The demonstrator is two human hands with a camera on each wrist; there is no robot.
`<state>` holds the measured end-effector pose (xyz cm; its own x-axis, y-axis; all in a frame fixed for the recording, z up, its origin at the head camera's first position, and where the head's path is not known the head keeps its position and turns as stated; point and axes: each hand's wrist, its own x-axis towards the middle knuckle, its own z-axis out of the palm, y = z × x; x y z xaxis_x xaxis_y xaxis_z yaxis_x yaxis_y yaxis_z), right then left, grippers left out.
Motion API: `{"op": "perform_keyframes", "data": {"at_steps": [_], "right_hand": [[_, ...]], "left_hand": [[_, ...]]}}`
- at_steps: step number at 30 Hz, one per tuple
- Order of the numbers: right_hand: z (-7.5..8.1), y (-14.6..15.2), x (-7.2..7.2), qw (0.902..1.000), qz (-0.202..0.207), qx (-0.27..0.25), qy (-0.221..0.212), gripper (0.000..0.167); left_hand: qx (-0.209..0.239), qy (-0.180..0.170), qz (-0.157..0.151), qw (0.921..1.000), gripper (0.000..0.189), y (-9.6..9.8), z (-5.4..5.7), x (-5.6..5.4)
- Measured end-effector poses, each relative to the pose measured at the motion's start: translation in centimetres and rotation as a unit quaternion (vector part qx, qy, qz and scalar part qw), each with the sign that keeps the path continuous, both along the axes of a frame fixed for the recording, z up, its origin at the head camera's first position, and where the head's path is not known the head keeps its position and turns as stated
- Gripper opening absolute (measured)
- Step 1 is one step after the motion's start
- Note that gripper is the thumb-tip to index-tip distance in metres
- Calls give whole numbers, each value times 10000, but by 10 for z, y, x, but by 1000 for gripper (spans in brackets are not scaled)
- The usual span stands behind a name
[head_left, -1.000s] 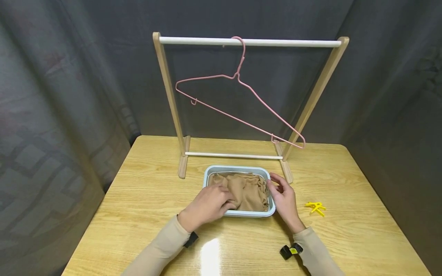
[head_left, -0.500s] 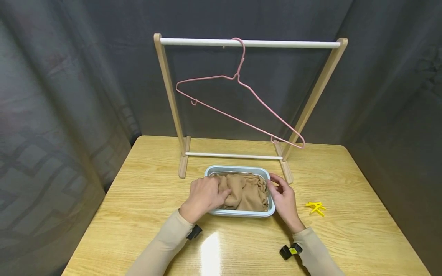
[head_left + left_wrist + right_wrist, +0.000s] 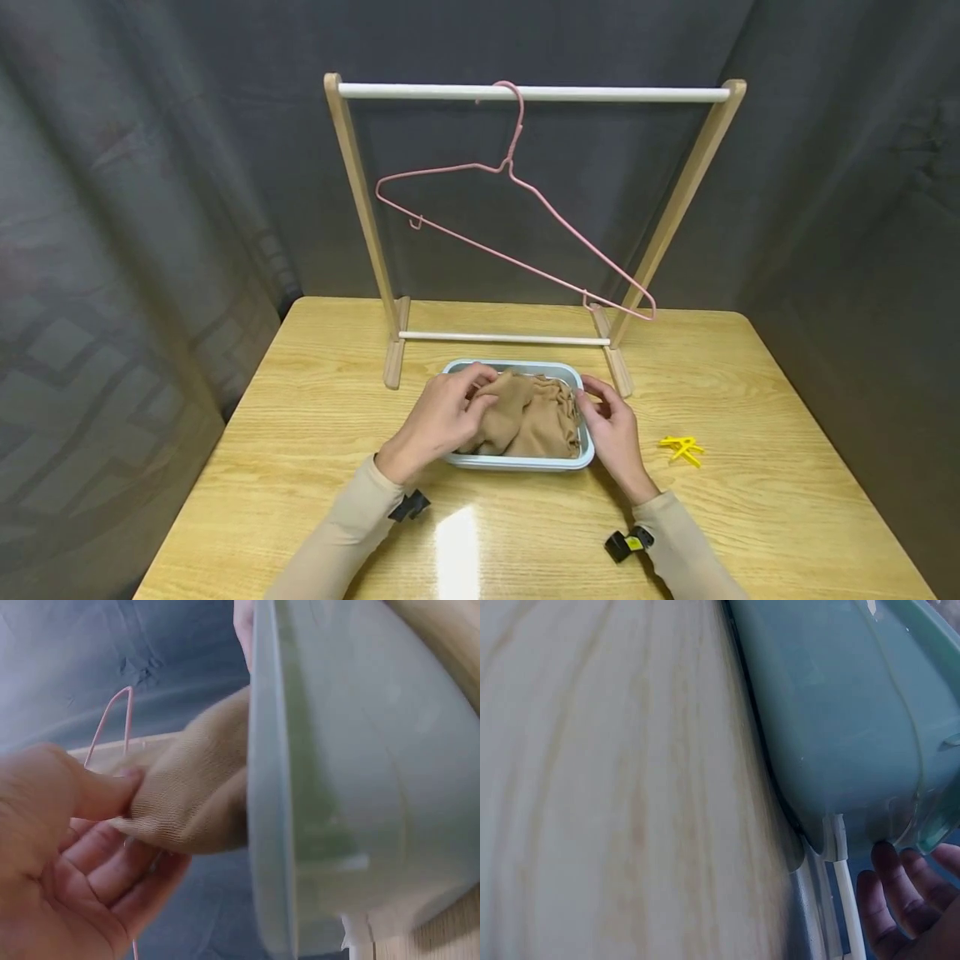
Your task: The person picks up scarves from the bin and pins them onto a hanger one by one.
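Note:
A light-blue plastic basin [image 3: 517, 463] stands on the table and holds a crumpled brown cloth [image 3: 547, 425]. Over the basin's left side, my left hand [image 3: 442, 417] pinches an edge of the cloth between thumb and fingers; the left wrist view shows the cloth [image 3: 195, 780] raised a little above the rim. My right hand [image 3: 618, 433] grips the basin's right end, thumb over the rim. Its fingertips [image 3: 889, 859] touch the outer wall in the right wrist view. What the cloth is cannot be made out while it is bunched.
Behind the basin stands a wooden rack with a white rod [image 3: 600, 93], from which a pink hanger [image 3: 472, 242] hangs at a slant. Yellow clothespins [image 3: 682, 450] lie on the table right of my right hand. Grey curtains [image 3: 150, 208] surround the table.
My left hand has shifted up and left and draws the cloth's left part upward. My right hand stays at the basin's right end. The view has turned slightly.

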<state>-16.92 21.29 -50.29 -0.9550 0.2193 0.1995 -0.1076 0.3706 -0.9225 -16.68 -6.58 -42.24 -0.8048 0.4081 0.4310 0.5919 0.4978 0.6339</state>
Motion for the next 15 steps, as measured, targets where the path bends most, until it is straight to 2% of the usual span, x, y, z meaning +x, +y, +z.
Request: {"op": "perform_keyframes", "data": {"at_steps": [3,5,9,10,12,13,15], "right_hand": [[-1,0,0,10000,-32,16,-60,31],[-2,0,0,10000,-49,11,-54,31],[-2,-3,1,10000,14,30,37,32],[-2,-3,1,10000,21,38,57,32],[-3,-4,1,9999,31,66,108,32],[-3,-5,1,9999,24,82,137,32],[-4,-4,1,9998,-21,99,170,31]], "left_hand": [[403,102,-316,9986,17,-8,5,0],[620,358,-541,9960,17,-15,9,-1],[1013,1030,-1178,9825,27,-33,20,-2],[1035,1127,-1318,9794,29,-37,22,-1],[947,1094,-1482,9783,33,-45,24,-1],[802,1017,-1465,9807,34,-48,24,0],[338,759,-1235,9889,35,-52,21,1]]}}
